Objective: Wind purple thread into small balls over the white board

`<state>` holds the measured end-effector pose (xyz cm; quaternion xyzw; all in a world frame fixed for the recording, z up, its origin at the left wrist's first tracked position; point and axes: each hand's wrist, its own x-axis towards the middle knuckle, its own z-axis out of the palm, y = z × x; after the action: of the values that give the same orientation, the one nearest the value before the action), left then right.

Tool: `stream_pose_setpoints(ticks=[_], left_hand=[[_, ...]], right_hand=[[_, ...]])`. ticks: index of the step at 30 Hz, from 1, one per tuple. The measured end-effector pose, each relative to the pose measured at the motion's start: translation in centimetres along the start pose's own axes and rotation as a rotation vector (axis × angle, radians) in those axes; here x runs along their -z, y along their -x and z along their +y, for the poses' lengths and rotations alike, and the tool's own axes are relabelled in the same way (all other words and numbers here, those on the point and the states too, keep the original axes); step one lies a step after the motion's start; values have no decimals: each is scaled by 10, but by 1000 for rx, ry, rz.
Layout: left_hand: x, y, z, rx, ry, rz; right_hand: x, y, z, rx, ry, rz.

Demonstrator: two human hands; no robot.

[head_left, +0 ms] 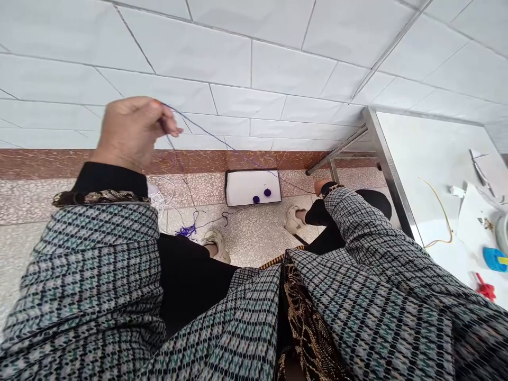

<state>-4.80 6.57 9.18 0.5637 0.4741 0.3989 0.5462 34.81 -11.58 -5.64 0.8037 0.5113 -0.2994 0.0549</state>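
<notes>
My left hand [137, 129] is raised in front of the tiled wall, finger and thumb pinched on a purple thread [206, 130]. From there the thread slants down to the right, stretched across to my right hand [319, 185]. Low by my right knee, that hand is small in view and closed at the thread's other end; its fingers barely show. A second strand hangs from my left hand towards a purple thread tangle [186, 230] on the floor. Two small dark purple balls [256, 200] lie in a shallow white-lined box [240, 191] between my feet and the wall.
A metal-framed white table [400, 153] stands at my right, bearing a yellow wire [442, 206], a blue tape roll [494, 259] and a red item [484, 288]. White cord [162, 196] lies on the speckled floor at left. The tiled wall [222, 58] rises close ahead.
</notes>
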Motion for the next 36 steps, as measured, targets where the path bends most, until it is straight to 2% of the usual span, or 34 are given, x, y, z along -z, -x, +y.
stream_pose_setpoints(ticks=[2,5,7,9,11,13,14,15,18,21,23,27,30,33,36], left_hand=[[-8,7,5,-34,-35,-243],[-21,11,12,-104,-189,-514],[-34,11,17,-146,-335,-657],[-49,11,20,-149,-452,-761],[-63,12,21,-142,-510,-817],[-74,12,19,-153,-516,-831],[-77,12,17,-160,-509,-828],[-79,12,15,-165,-500,-816],[-81,13,10,-170,-511,-787],[-78,12,5,-171,-505,-792],[-74,10,1,-154,-445,-784],[-62,5,-8,-79,-332,-782],[-50,2,-17,14,-276,-826],[-38,2,-25,105,-261,-863],[-28,0,-33,155,-300,-933]], right_hand=[[11,0,-4,-62,29,-2],[43,-10,-22,-73,43,29],[71,-17,-45,-8,17,69],[96,-15,-75,152,-104,107],[114,-2,-109,409,-348,80],[123,18,-140,651,-587,-58],[125,29,-152,725,-655,-151],[125,38,-162,755,-667,-252],[121,50,-175,756,-610,-386],[117,42,-171,721,-519,-404],[116,35,-166,730,-494,-361],[119,29,-157,748,-464,-188],[127,21,-137,696,-392,25],[136,0,-96,519,-286,280],[137,-21,-41,188,-138,457]])
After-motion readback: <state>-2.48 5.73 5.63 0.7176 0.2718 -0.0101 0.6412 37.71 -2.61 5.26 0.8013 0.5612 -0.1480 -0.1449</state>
